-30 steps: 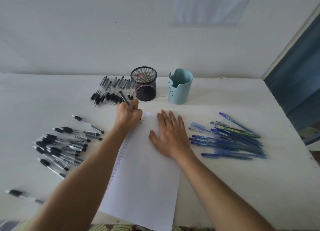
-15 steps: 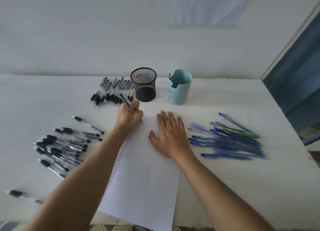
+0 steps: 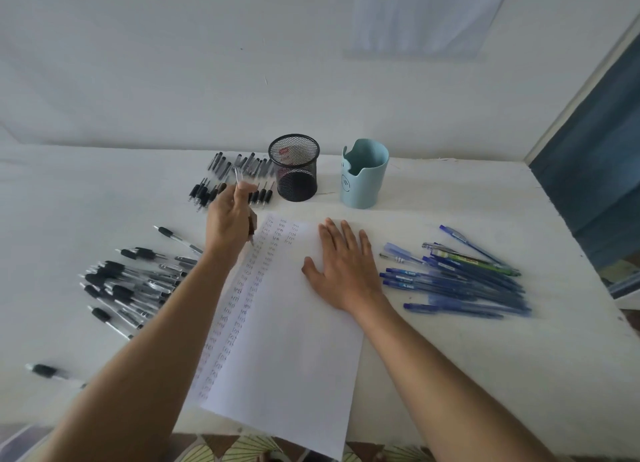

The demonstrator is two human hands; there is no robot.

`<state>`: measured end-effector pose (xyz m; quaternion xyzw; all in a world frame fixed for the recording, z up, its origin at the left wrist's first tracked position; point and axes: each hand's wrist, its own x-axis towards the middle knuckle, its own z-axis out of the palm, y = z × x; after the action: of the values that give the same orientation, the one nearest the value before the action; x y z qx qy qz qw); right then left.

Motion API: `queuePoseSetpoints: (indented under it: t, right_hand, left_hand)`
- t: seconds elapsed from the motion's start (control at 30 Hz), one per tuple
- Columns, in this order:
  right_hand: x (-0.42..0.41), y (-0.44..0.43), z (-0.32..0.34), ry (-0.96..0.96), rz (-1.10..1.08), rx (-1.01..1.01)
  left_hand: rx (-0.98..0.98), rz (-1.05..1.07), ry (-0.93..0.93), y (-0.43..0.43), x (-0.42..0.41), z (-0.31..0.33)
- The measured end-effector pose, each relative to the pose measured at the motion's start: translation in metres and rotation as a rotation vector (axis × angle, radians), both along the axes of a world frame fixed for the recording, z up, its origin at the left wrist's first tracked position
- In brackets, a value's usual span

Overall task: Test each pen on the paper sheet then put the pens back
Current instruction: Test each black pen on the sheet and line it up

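- Head view: one paper sheet (image 3: 294,340) lies lengthwise on the white table (image 3: 485,357), its near end hanging over the near edge.
- Left hand (image 3: 230,226): fingers curled round one black pen (image 3: 251,226), held steeply with the tip down at the sheet's far left edge. Contact with the paper cannot be told, as the hand is blurred.
- Right hand (image 3: 346,271): flat on the sheet's right side, fingers straight and slightly spread, holding nothing.
- Small written marks run in columns down the sheet's left side; about four columns at the far end.
- Two cups at the far side: one black mesh cup (image 3: 293,170) and, right of it, one light blue cup (image 3: 363,174).
- Pen groups, three:
  - black pens in rows (image 3: 228,177), left of the mesh cup
  - a black pile (image 3: 131,285), left of the sheet
  - a blue pile (image 3: 457,281), right of the sheet
- Piles overlap; exact counts are not readable.
- One single black pen (image 3: 45,370) lies apart at the near left.
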<state>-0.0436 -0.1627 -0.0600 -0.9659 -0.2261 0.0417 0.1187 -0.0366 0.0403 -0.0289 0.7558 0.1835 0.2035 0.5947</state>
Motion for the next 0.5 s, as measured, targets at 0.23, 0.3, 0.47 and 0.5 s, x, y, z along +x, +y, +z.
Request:
queuePoseSetpoints:
  t: [0.23, 0.3, 0.47, 0.5]
  right_hand:
    - [0.000, 0.000, -0.002, 0.000, 0.000, -0.014]
    - [0.000, 0.000, -0.002, -0.009, 0.003, -0.016]
    - [0.001, 0.000, -0.002, -0.017, 0.009, -0.018]
    - [0.001, 0.000, -0.002, -0.019, 0.008, -0.017]
  left_hand:
    - [-0.003, -0.042, 0.109, 0.020, -0.003, -0.001]
    - [0.169, -0.041, 0.205, 0.021, 0.002, 0.002]
    - [0.522, -0.022, 0.259, 0.022, 0.020, 0.017]
    - [0.557, -0.002, 0.256, 0.024, 0.026, 0.017]
